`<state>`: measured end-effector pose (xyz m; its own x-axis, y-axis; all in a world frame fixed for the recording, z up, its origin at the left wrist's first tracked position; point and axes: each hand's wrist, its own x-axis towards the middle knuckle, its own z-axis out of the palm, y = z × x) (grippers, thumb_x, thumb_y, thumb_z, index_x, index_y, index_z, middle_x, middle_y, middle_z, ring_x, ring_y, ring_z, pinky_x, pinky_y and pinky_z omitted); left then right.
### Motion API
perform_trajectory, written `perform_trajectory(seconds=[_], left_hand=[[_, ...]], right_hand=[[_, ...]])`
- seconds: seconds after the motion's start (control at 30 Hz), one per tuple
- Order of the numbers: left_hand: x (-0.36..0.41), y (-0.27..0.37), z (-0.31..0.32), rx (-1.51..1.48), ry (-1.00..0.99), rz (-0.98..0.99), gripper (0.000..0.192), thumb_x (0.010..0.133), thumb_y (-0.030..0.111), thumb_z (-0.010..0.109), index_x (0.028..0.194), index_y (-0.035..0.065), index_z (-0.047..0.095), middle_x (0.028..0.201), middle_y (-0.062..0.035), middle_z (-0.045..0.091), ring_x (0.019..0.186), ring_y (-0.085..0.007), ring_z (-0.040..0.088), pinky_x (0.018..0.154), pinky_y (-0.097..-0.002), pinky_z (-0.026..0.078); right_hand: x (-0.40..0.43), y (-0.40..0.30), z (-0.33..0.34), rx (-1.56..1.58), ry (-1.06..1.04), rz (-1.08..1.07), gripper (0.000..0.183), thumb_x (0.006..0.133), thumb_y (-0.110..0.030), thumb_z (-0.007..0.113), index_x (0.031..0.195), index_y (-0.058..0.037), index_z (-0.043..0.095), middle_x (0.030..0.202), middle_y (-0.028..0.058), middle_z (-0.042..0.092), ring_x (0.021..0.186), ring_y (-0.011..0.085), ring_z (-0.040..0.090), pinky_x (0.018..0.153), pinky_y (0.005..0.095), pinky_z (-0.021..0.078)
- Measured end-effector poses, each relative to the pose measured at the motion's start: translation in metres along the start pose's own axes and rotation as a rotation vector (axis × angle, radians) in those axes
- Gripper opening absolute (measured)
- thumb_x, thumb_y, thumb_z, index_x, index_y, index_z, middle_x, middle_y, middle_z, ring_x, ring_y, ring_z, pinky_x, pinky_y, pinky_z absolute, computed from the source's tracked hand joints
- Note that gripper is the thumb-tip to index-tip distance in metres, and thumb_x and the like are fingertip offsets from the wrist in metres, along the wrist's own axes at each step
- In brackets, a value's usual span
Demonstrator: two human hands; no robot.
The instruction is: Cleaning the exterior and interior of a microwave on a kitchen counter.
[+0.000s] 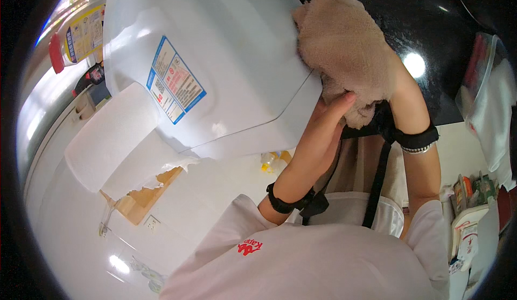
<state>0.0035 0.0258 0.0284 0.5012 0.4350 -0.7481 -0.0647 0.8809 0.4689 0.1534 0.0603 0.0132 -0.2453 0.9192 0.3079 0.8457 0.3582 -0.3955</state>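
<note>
A brown terry towel (pixel 343 45) is bunched against the right-hand edge of a large white plastic housing (pixel 242 37). My right hand (pixel 398 76) is inside the towel, which covers its fingers; only the wrist side shows. My left hand (pixel 333 112) grips the lower folds, its thumb lying on top of the cloth and its other fingers mostly hidden. A blue-edged label (pixel 176 80) with printing is stuck on the housing. Both wrists wear black straps.
A glossy black countertop (pixel 436 29) lies beyond the towel. To the left are a paper towel roll (pixel 113 138) with a torn sheet and a red-capped bottle (pixel 80 37). A clear plastic bag (pixel 486 106) hangs at the right. A wall socket (pixel 152 223) shows at lower left.
</note>
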Motion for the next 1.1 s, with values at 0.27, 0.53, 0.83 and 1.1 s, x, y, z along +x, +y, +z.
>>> perform_trajectory(seconds=[0.27, 0.53, 0.83, 1.1], left_hand=[[0.000, 0.001, -0.007, 0.025, 0.049, -0.004, 0.047, 0.081, 0.014, 0.059, 0.122, 0.0015, 0.039, 0.120, -0.0075, 0.047, 0.114, -0.0196, 0.043, 0.097, -0.0353, 0.031], [0.005, -0.008, -0.011, 0.005, 0.028, 0.006, 0.046, 0.081, 0.015, 0.059, 0.121, 0.0010, 0.040, 0.119, -0.0084, 0.048, 0.113, -0.0199, 0.044, 0.097, -0.0356, 0.032], [0.005, -0.013, -0.020, 0.072, 0.044, 0.032, 0.045, 0.082, 0.015, 0.057, 0.121, 0.0005, 0.040, 0.119, -0.0087, 0.048, 0.113, -0.0201, 0.044, 0.096, -0.0367, 0.033], [-0.002, -0.009, -0.024, 0.079, 0.067, 0.078, 0.046, 0.082, 0.015, 0.057, 0.122, 0.0013, 0.040, 0.121, -0.0082, 0.047, 0.114, -0.0198, 0.043, 0.097, -0.0344, 0.031]], right_hand=[[0.008, -0.006, 0.001, -0.119, 0.103, 0.031, 0.019, 0.056, -0.019, 0.058, 0.043, -0.0083, 0.049, 0.050, 0.0062, 0.047, 0.052, 0.0195, 0.049, 0.049, 0.0325, 0.0365], [-0.002, -0.002, 0.019, 0.150, 0.134, 0.048, 0.017, 0.056, -0.015, 0.058, 0.044, -0.0077, 0.050, 0.050, 0.0046, 0.045, 0.055, 0.0186, 0.047, 0.058, 0.0297, 0.0378], [-0.006, 0.004, 0.014, -0.161, -0.016, 0.001, 0.017, 0.055, -0.019, 0.058, 0.044, -0.0074, 0.052, 0.051, 0.0056, 0.046, 0.056, 0.0196, 0.047, 0.059, 0.0314, 0.0377], [0.006, -0.001, 0.006, 0.061, 0.165, -0.009, 0.018, 0.063, -0.021, 0.056, 0.051, -0.0086, 0.058, 0.052, 0.0043, 0.053, 0.057, 0.0194, 0.052, 0.061, 0.0313, 0.0398]])
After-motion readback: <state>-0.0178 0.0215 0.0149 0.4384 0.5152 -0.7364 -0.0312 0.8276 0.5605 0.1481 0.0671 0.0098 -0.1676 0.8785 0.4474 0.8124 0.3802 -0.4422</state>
